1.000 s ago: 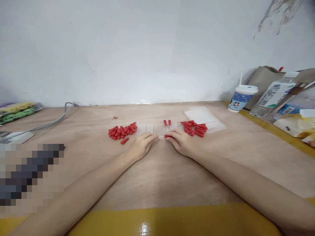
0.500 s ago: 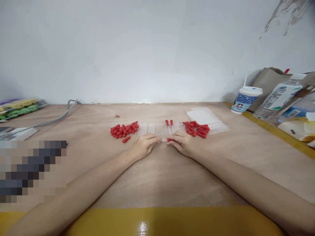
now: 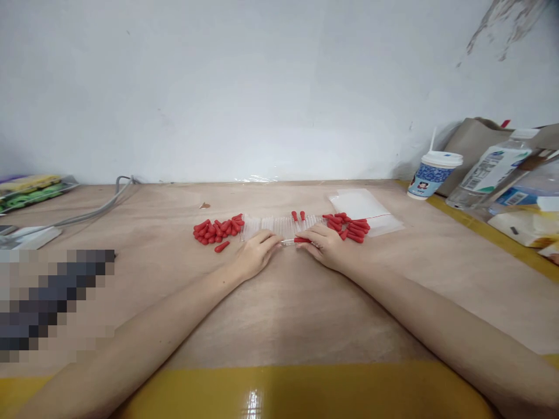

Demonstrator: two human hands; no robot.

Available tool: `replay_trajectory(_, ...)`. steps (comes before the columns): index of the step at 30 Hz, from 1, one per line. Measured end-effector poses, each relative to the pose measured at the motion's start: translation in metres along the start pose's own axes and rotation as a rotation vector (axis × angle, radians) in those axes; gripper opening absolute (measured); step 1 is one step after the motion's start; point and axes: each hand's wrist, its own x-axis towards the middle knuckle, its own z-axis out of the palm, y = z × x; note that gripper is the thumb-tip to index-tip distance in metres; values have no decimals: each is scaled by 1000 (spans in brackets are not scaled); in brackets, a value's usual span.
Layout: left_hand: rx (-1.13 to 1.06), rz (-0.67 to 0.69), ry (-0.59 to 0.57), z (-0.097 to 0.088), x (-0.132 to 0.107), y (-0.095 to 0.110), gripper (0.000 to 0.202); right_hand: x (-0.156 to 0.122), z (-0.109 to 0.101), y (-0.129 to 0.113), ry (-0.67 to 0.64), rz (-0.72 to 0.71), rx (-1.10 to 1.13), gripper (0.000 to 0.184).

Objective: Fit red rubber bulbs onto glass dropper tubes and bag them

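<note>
**Item:** one clear tube (image 3: 286, 241) with one red cap (image 3: 301, 240), mid-counter, nearer the far edge than the near one.

**Hands:** left hand (image 3: 255, 256) pinches the tube. Right hand (image 3: 325, 247) pinches the cap at the tube's end. Both rest low on the counter (image 3: 283, 314).

**Adjacent:** row of tubes (image 3: 271, 226) just behind the fingers. Left pile of caps (image 3: 216, 230) and right pile of caps (image 3: 351, 228) flank the row. A stray cap (image 3: 222, 247) lies beside the left pile. A plastic bag (image 3: 362, 206) lies beyond the right pile. A cup (image 3: 432, 174) and a bottle (image 3: 484, 171) stand toward the right edge.

**Risks, as judged:**
- A skewed push may make the cap slip or sit crooked.
- The knuckles are close enough to nudge the row and set tubes rolling.
- A wrist sweep may scatter either pile.
- Loose caps could roll off.
</note>
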Motion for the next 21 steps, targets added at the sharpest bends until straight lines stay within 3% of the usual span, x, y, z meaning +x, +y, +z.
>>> replay_trajectory(8,-77,-13,21,-5,-4,-1,19,-3,-7,-3,-34,107,114,11)
replay_trajectory(13,-150,-100,59,-7,-3,6,19,-1,-3,-4,-7,121,169,10)
replay_trajectory(21,-168,-88,41,-5,-3,6,20,3,-5,-10,-78,103,160,15)
